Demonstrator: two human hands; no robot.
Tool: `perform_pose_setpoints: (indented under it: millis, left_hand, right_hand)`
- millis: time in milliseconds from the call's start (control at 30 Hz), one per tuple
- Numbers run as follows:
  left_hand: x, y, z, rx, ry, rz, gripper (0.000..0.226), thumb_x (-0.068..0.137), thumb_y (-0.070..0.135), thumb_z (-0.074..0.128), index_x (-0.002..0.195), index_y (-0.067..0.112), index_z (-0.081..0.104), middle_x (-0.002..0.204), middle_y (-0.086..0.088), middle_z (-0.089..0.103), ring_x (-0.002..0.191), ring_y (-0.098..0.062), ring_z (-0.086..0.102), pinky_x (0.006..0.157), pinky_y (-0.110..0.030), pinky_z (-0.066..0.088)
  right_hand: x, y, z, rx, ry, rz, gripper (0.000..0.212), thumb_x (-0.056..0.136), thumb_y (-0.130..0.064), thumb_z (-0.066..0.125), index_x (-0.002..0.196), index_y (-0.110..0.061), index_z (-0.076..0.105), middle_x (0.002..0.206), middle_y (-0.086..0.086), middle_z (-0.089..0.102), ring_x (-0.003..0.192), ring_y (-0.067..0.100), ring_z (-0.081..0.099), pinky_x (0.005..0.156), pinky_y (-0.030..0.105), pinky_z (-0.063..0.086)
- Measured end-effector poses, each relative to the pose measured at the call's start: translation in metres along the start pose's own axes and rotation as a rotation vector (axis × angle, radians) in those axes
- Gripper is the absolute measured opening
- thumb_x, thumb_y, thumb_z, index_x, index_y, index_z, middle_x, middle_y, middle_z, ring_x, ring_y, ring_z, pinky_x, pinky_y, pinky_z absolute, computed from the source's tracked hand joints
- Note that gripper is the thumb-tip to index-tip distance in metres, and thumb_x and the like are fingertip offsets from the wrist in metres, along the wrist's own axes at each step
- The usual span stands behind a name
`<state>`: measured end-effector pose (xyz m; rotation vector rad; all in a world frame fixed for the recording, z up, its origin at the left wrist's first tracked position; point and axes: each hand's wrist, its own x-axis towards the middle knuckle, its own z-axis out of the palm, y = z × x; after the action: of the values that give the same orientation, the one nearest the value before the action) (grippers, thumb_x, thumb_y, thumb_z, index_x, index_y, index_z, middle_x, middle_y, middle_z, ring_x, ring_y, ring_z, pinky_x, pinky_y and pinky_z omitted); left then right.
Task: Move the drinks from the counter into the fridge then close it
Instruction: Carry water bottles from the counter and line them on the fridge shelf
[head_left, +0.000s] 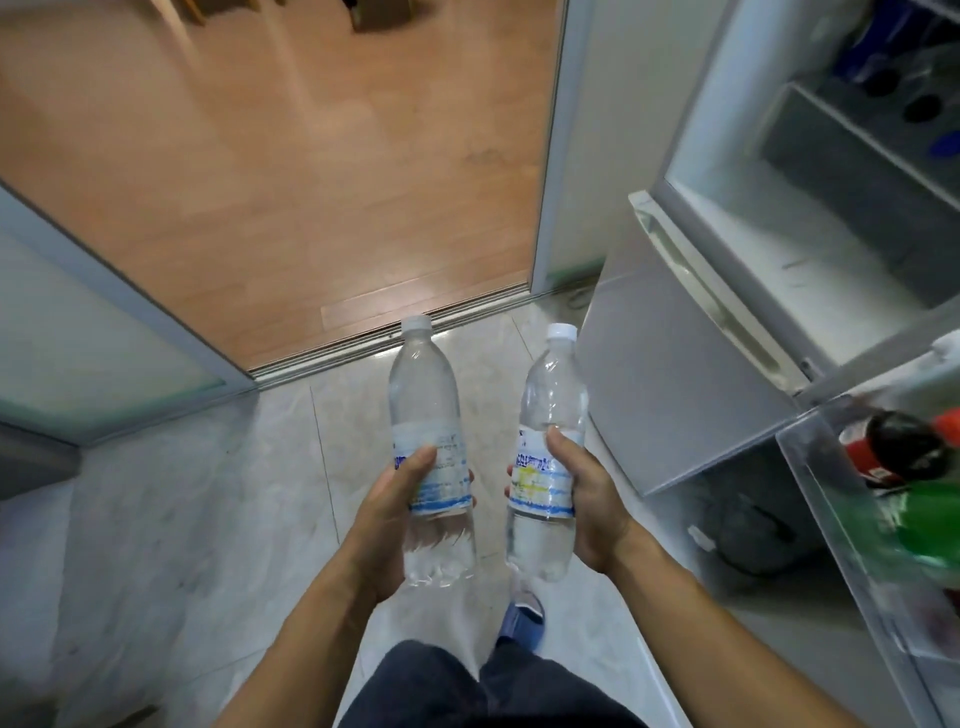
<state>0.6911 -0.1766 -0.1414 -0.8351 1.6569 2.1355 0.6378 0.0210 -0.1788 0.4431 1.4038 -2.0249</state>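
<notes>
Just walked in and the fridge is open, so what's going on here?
A person is carrying two clear plastic water bottles with white caps, one gripped in the left hand and one in the right hand, towards the open grey fridge. Its door shelf already holds a dark cola bottle and a green bottle.

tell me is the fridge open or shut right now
Open. The fridge interior shelves show at upper right, and its swung-out door shelf holds cola and green bottles.

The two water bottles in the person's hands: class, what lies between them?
Nothing lies between the left bottle and the right bottle. The head view shows only pale floor tiles through the gap, far below. Each hand grips its own bottle.
</notes>
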Motion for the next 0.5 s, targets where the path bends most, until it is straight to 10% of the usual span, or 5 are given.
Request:
perform_pose_setpoints:
  millis: [500]
  left_hand:
    - [0.213, 0.159, 0.061, 0.193, -0.467, -0.096, 0.056, 0.07, 0.051, 0.068, 0.105, 0.007, 0.069, 0.092, -0.015, 0.074, 0.076, -0.026, 0.072, 0.059, -0.034, 0.057]
  right_hand:
    - [0.111, -0.115, 0.011, 0.268, 0.502, -0.229, 0.072, 0.071, -0.048, 0.078, 0.126, -0.006, 0.06, 0.099, 0.017, 0.075, 0.084, 0.03, 0.073, 0.075, 0.041, 0.057]
